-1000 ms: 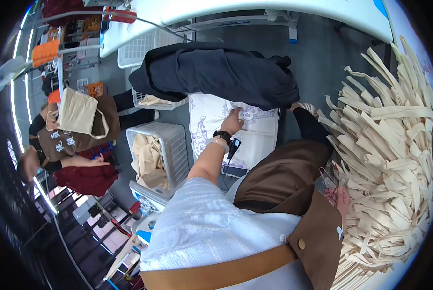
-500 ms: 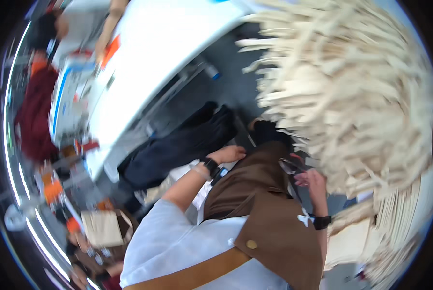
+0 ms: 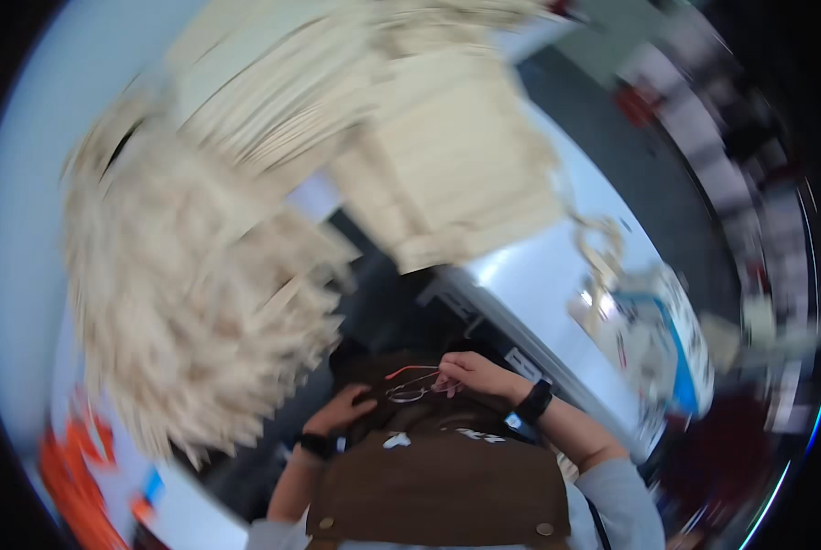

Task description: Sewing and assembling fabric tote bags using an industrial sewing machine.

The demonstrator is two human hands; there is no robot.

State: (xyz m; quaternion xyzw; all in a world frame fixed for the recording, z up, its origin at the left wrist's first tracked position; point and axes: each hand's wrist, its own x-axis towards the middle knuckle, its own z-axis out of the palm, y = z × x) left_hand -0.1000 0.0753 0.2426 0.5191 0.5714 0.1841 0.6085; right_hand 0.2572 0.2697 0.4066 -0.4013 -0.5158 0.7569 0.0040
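A pair of eyeglasses [image 3: 410,394] with a reddish temple is pinched in my right hand [image 3: 473,374], just above my lap. The lenses point toward my left side. My left hand [image 3: 341,410] is at the brown apron [image 3: 438,477], its bent fingers closed against the dark brown cloth left of the glasses. Blur softens the fingertips there. Both wrists carry dark bands.
A big heap of beige cloth strips [image 3: 181,293] rises on the left. Stacked beige cloth panels [image 3: 465,147] lie ahead on a white table [image 3: 539,275]. A white and blue sewing machine [image 3: 672,348] stands at the right. Orange material [image 3: 80,467] lies at lower left.
My view has swung to the right, so the cloth heap now appears on the left. The glasses remain in my right hand, and both hands have come closer together over the apron.
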